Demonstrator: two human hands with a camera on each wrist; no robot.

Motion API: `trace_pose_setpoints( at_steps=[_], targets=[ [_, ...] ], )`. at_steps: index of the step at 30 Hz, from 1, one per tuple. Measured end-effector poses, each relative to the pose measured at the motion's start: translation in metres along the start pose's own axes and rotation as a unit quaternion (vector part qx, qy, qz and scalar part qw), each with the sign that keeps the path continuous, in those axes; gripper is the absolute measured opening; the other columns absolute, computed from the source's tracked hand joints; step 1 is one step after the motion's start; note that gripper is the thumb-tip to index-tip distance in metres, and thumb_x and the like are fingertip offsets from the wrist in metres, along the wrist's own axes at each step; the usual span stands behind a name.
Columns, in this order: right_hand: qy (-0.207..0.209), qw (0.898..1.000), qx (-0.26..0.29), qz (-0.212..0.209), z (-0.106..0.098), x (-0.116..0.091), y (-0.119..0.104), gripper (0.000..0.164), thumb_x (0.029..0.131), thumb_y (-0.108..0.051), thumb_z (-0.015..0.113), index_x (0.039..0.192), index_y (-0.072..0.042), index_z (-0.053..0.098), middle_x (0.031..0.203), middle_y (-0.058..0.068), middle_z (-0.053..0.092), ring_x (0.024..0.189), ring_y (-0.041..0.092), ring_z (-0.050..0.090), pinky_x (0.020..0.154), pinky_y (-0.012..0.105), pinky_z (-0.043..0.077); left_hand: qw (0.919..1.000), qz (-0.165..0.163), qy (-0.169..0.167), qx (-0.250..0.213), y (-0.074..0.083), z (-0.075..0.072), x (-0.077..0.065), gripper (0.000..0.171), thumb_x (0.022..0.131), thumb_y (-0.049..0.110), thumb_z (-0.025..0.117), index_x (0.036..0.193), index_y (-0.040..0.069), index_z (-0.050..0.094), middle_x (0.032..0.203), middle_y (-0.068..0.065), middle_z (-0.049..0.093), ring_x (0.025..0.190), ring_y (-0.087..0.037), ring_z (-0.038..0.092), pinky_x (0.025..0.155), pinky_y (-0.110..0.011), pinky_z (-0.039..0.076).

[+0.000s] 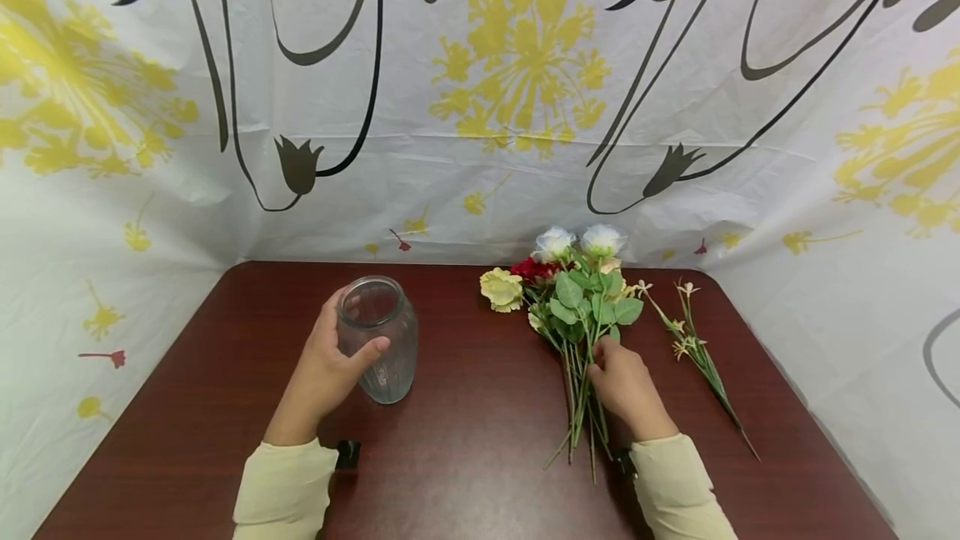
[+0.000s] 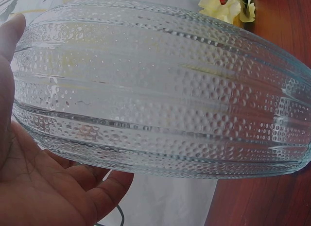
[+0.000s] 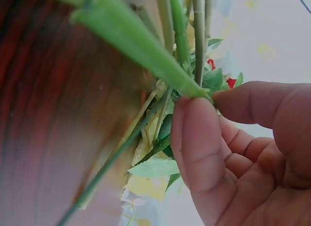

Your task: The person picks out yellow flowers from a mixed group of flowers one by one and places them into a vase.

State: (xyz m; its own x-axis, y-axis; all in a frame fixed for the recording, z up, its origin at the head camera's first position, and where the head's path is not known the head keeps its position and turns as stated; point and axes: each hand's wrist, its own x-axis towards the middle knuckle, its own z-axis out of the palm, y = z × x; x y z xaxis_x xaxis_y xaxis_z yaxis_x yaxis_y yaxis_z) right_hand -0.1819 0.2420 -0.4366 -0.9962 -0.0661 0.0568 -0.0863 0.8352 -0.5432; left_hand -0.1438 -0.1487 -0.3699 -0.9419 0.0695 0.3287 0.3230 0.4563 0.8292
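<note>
My left hand (image 1: 324, 369) grips a clear glass vase (image 1: 396, 348) near its wide mouth, thumb on the near side and fingers round the far left side. Ribs and a dimpled pattern run along the vase (image 2: 146, 85) in the left wrist view. Over at the right, my right hand (image 1: 628, 386) pinches a green flower stem (image 3: 146, 46) between thumb and index finger. That stem belongs among a bunch of artificial flowers (image 1: 570, 311), with white, red and yellow blooms towards the back and bare stems towards me.
A separate sprig of small pale flowers (image 1: 705, 361) lies right of the bunch on the dark red-brown table (image 1: 465, 440). Behind the table's back edge hangs a white sheet (image 1: 420, 190) printed with yellow and grey flowers, and it also closes both sides.
</note>
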Motion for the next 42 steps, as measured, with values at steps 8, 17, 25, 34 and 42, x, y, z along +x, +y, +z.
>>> trace_pose_setpoints(
  at_steps=[8,17,25,34,42],
  targets=[
    [-0.001,1.0,-0.003,0.006,-0.005,0.0,-0.002,0.013,0.09,-0.006,0.049,0.102,0.001,0.051,0.083,0.012,0.058,0.059,0.019,0.046,0.054,0.035,0.04,1.0,0.002,-0.005,0.001,0.0,0.0,0.0,0.083,0.08,0.024,0.071,0.146,0.01,0.022,0.135,-0.021,0.04,0.11,-0.027,0.046,0.087,-0.059,0.044],
    [0.007,1.0,0.005,0.001,-0.013,-0.003,-0.005,0.016,0.092,-0.006,0.048,0.106,0.001,0.051,0.093,0.017,0.062,0.064,0.02,0.05,0.057,0.037,0.043,0.9999,0.006,-0.008,-0.006,-0.001,-0.001,0.001,0.083,0.081,0.023,0.07,0.146,0.009,0.021,0.135,-0.021,0.039,0.113,-0.03,0.044,0.088,-0.06,0.043],
    [0.026,1.0,0.0,-0.001,-0.023,-0.007,-0.007,0.017,0.091,-0.006,0.047,0.107,0.001,0.049,0.089,0.015,0.06,0.058,0.019,0.047,0.054,0.035,0.04,1.0,0.003,-0.007,-0.003,-0.001,-0.001,0.0,0.083,0.081,0.024,0.07,0.146,0.01,0.021,0.136,-0.021,0.039,0.112,-0.027,0.045,0.088,-0.06,0.043],
    [0.048,0.999,-0.01,0.004,-0.038,-0.011,-0.002,0.018,0.092,-0.006,0.048,0.108,0.003,0.048,0.094,0.019,0.061,0.057,0.019,0.046,0.053,0.035,0.039,0.9999,0.003,-0.008,-0.008,-0.001,0.0,0.0,0.083,0.081,0.025,0.07,0.146,0.01,0.021,0.136,-0.02,0.039,0.115,-0.031,0.043,0.089,-0.061,0.041],
    [0.076,0.997,-0.025,0.003,-0.054,-0.016,0.008,0.018,0.091,-0.006,0.049,0.107,0.003,0.05,0.095,0.022,0.063,0.07,0.024,0.054,0.06,0.042,0.044,0.9999,0.006,-0.006,-0.01,-0.001,0.0,0.0,0.083,0.081,0.024,0.07,0.146,0.01,0.021,0.136,-0.02,0.039,0.115,-0.032,0.044,0.089,-0.061,0.042]
  ],
)
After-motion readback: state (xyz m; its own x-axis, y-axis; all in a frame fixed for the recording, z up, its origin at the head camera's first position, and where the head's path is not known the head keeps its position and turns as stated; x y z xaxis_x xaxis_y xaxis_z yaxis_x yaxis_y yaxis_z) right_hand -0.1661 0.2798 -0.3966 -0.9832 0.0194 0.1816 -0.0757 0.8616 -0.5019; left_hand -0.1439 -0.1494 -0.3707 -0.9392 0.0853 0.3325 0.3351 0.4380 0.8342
